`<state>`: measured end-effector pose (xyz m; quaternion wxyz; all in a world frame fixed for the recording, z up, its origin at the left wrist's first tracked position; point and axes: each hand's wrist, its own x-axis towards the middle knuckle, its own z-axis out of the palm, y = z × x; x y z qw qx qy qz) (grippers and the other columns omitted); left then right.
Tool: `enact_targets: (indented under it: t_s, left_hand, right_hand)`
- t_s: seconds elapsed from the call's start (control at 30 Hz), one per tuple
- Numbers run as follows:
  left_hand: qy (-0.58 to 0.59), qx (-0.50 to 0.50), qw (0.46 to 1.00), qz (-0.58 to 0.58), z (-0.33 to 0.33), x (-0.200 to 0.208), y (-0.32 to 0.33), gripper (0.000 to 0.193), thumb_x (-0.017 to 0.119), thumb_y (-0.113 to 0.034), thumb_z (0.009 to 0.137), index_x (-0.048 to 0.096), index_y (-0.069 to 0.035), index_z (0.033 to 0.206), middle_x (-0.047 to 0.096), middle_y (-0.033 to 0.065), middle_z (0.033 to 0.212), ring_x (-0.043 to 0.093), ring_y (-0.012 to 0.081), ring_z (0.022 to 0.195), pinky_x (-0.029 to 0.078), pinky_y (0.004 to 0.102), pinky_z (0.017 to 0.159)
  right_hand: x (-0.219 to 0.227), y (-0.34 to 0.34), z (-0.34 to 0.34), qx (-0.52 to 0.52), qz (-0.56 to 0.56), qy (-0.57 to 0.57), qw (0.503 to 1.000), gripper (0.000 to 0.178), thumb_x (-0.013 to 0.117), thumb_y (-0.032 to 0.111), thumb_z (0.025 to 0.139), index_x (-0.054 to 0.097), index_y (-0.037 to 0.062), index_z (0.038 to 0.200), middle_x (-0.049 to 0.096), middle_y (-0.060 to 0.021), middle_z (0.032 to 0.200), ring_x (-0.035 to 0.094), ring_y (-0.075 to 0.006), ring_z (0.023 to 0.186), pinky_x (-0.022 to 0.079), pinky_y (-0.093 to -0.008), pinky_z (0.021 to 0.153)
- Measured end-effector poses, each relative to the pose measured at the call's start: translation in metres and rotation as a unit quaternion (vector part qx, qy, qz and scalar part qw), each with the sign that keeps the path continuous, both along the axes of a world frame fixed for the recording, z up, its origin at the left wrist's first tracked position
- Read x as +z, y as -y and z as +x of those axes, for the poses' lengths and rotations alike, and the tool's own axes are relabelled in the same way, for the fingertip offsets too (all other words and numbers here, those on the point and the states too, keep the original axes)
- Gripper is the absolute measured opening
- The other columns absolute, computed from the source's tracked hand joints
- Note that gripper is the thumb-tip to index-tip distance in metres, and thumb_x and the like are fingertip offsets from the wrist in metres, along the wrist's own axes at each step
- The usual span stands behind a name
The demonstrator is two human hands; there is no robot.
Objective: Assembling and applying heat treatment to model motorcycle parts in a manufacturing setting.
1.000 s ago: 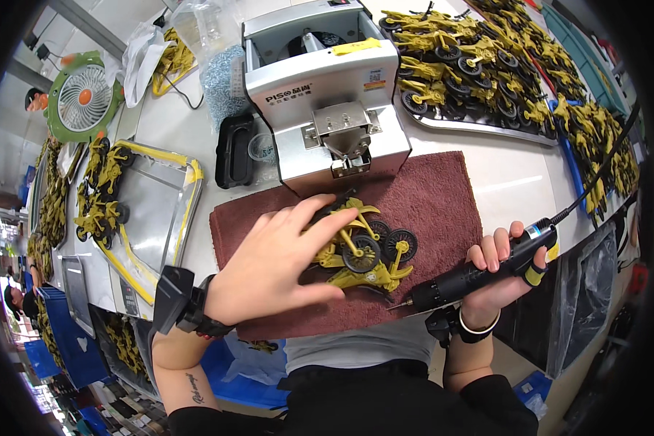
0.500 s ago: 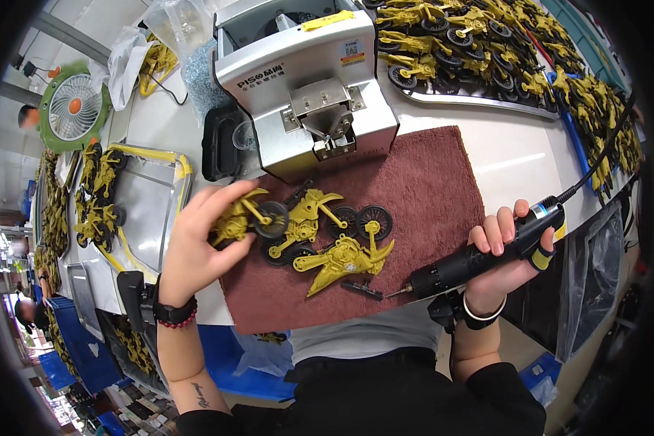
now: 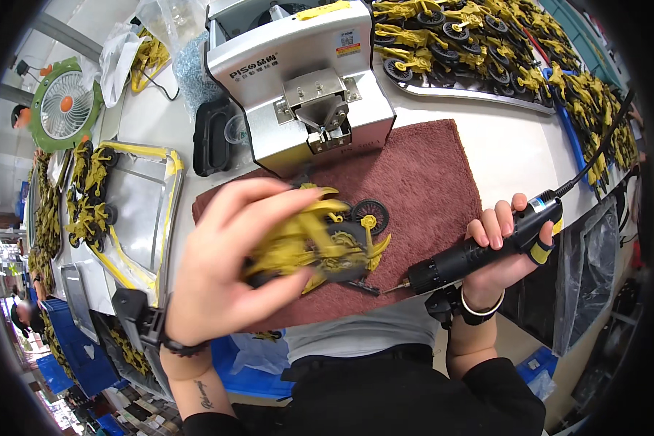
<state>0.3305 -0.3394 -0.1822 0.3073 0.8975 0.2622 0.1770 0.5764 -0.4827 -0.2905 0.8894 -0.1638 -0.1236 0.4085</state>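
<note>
My left hand (image 3: 229,265) is closed round a yellow toy motorcycle (image 3: 291,247) with black wheels, smeared by motion, over the brown-red cloth (image 3: 432,174). Beneath it lie other motorcycle pieces, mostly hidden; a black spoked wheel (image 3: 370,216) with a yellow fork shows past its far right side. In my right hand (image 3: 505,247) is a black electric screwdriver (image 3: 447,267), gripped round its body, its bit pointing left. Just left of the bit tip, a small black bar-shaped part (image 3: 360,287) rests on the cloth.
A silver screw-feeding machine (image 3: 298,80) stands behind the cloth. Trays of yellow motorcycles (image 3: 458,43) fill the far right. At left are a yellow-taped metal tray (image 3: 142,218), a black box (image 3: 212,138) and a green fan (image 3: 65,105). The screwdriver's cord (image 3: 596,160) runs up right.
My left hand has swung right with the toy motorcycle, now covering most of the pieces on the cloth. My right hand and the screwdriver have hardly moved.
</note>
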Motion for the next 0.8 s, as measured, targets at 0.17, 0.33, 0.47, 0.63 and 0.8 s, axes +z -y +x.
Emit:
enact_targets:
  t_s: [0.17,0.33,0.47,0.63,0.8]
  left_hand:
    - [0.041,-0.062,0.997,0.024,0.077,-0.03,0.006,0.056,0.071,-0.011,0.066,0.055,-0.006,0.119,0.048,0.0168,0.109,0.056,0.0262,0.087,0.047,0.0331,0.077]
    - [0.019,-0.053,0.988,0.144,0.095,-0.057,0.001,0.056,0.07,-0.014,0.068,0.052,-0.003,0.12,0.048,0.0203,0.114,0.052,0.0329,0.099,0.043,0.0384,0.086]
    - [-0.023,-0.026,0.987,0.157,0.065,-0.029,0.016,0.054,0.077,-0.027,0.063,0.058,-0.005,0.108,0.052,0.0141,0.102,0.052,0.0304,0.094,0.042,0.0392,0.082]
    - [-0.141,-0.039,0.982,0.117,0.027,-0.037,0.036,0.048,0.075,-0.03,0.066,0.057,-0.006,0.104,0.051,0.0087,0.096,0.051,0.0263,0.087,0.04,0.0362,0.074]
    - [-0.095,-0.071,0.987,0.11,0.018,-0.053,0.033,0.039,0.072,-0.022,0.071,0.058,-0.007,0.104,0.051,0.008,0.098,0.051,0.024,0.088,0.04,0.0347,0.075]
  right_hand:
    - [0.005,0.0,-0.003,0.001,0.004,0.002,1.0,0.044,0.047,0.049,0.088,0.045,0.0068,0.101,0.045,-0.0037,0.068,0.043,-0.0133,0.053,0.038,-0.0283,0.052]
    - [0.003,-0.001,-0.005,0.01,0.01,-0.001,1.0,0.044,0.047,0.05,0.088,0.045,0.0075,0.099,0.045,-0.0039,0.067,0.044,-0.0145,0.053,0.038,-0.0289,0.052]
    - [0.003,0.001,-0.003,0.003,0.004,-0.012,1.0,0.044,0.047,0.05,0.087,0.046,0.0078,0.1,0.046,-0.004,0.067,0.045,-0.0153,0.053,0.038,-0.0302,0.053]
    - [0.004,-0.001,-0.003,0.009,0.003,-0.011,1.0,0.046,0.047,0.051,0.087,0.047,0.0077,0.102,0.045,-0.0042,0.068,0.044,-0.0154,0.054,0.038,-0.0302,0.054]
    - [0.021,-0.003,-0.004,-0.019,-0.15,0.013,0.988,0.048,0.047,0.052,0.086,0.049,0.0072,0.105,0.056,-0.0088,0.081,0.056,-0.0211,0.073,0.046,-0.0334,0.066]
